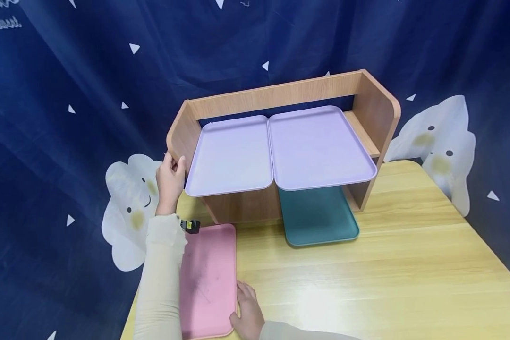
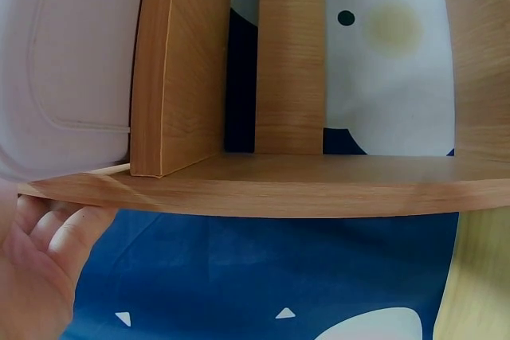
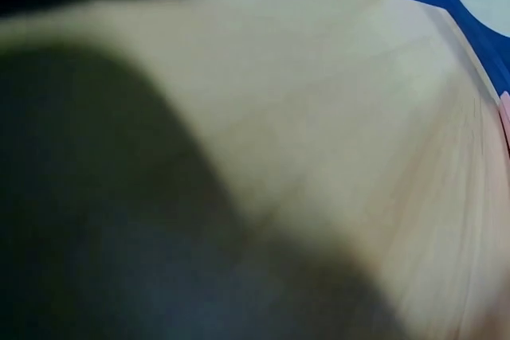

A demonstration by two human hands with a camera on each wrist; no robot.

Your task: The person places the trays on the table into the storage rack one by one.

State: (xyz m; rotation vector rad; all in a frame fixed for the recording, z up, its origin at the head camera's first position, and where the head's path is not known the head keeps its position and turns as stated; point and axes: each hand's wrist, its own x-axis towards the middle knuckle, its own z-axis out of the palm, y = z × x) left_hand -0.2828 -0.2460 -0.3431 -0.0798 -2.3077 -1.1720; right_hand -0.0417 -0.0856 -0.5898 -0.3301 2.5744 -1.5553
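A wooden desktop shelf stands at the table's back. At its left side panel, my left hand grips the front edge, thumb on the inner side. In the left wrist view, the fingers of that hand lie against the panel's outer side. Two lilac trays, a left one and a right one, lie side by side on the upper level. My right hand rests at the right edge of a pink tray, thumb and fingers spread along the rim.
A teal tray juts forward from the shelf's lower right space. The wooden table extends to the right. Behind hangs a dark blue curtain with pale cloud and star prints. A dark blur covers much of the right wrist view.
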